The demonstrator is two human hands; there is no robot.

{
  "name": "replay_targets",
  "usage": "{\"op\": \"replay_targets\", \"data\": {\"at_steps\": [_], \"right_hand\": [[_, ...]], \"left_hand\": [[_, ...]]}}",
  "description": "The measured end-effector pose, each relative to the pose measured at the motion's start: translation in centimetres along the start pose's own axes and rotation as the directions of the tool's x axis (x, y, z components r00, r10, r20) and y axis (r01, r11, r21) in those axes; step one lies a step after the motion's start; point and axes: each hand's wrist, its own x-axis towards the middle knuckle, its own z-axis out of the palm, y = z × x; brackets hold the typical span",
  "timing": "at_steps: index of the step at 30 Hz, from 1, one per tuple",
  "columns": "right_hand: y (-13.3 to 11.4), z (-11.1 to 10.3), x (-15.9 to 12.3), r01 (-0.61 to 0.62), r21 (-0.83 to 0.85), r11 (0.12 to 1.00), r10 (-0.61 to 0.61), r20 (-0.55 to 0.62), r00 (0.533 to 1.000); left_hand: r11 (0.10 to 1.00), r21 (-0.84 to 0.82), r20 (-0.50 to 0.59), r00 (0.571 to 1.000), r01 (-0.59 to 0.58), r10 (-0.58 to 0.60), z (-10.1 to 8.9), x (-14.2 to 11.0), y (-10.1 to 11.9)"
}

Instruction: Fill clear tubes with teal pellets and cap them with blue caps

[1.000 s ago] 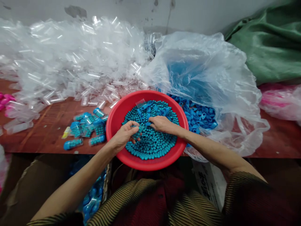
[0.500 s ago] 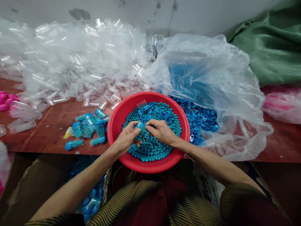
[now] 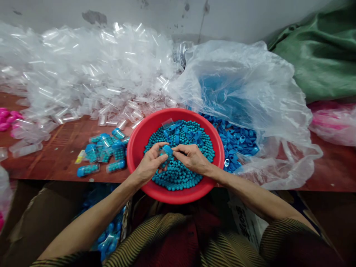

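Both hands nearly closed from where I stand: left hand (image 3: 151, 162) curled round a clear tube (image 3: 164, 157), right hand (image 3: 192, 159) pinching its blue cap (image 3: 167, 149). Tube's above turquoise beads (image 3: 179, 180), red bowl (image 3: 134, 148), bench (image 3: 58, 155). Filled tubes (image 3: 107, 148) left of bowl.

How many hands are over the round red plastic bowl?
2. The left hand holds a clear plastic tube with a blue cap over the bowl; the right hand is at the cap's right side.
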Motion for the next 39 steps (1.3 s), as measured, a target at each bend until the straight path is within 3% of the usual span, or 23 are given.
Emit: {"op": "replay_targets", "data": {"at_steps": [3,7,10,16,21,27,33,36,39], "right_hand": [[0.1,-0.4,0.2,0.02,0.048,0.999,-0.023,0.059,0.998],[0.4,-0.8,0.3,-0.055,0.149,0.987,0.035,0.132,0.991],[0.7,-0.7,-0.1,-0.108,0.189,0.976,0.089,0.109,0.99],[0.9,-0.6,-0.5,-0.016,0.111,0.994,0.003,0.115,0.993],[1.3,-1.3,-0.2,-0.155,0.27,0.95,0.1,0.205,0.974],[0.9,-1.5,-0.6,-0.049,0.125,0.991,0.034,0.123,0.992],[1.2,-2.0,-0.5,-0.165,0.234,0.958,0.113,0.221,0.969],[1.2,-1.9,-0.7,-0.109,0.178,0.978,0.071,0.206,0.976],[1.0,-0.8,-1.1,-0.012,0.115,0.993,0.0,0.101,0.995]], "left_hand": [[0.998,0.048,-0.04,0.998,-0.043,0.045,0.1,-0.1,-0.1],[0.997,0.052,-0.023,0.998,-0.059,0.06,0.2,-0.2,-0.2],[0.997,0.037,-0.005,0.998,-0.064,0.064,0.3,-0.1,-0.4],[0.99,0.114,-0.021,0.996,-0.085,0.088,0.5,-0.2,-0.5],[0.988,0.14,0.046,0.997,-0.07,0.064,0.3,-0.2,-0.4],[0.994,0.095,0.028,0.998,-0.059,0.057,0.7,-0.2,-0.1],[0.995,0.101,0.034,0.999,-0.027,0.023,1.1,-0.6,0.5],[0.995,0.103,0.029,1.0,-0.011,0.008,1.2,-0.5,0.4],[0.998,0.06,0.007,1.0,-0.007,0.006,1.2,-0.3,0.0]]}}
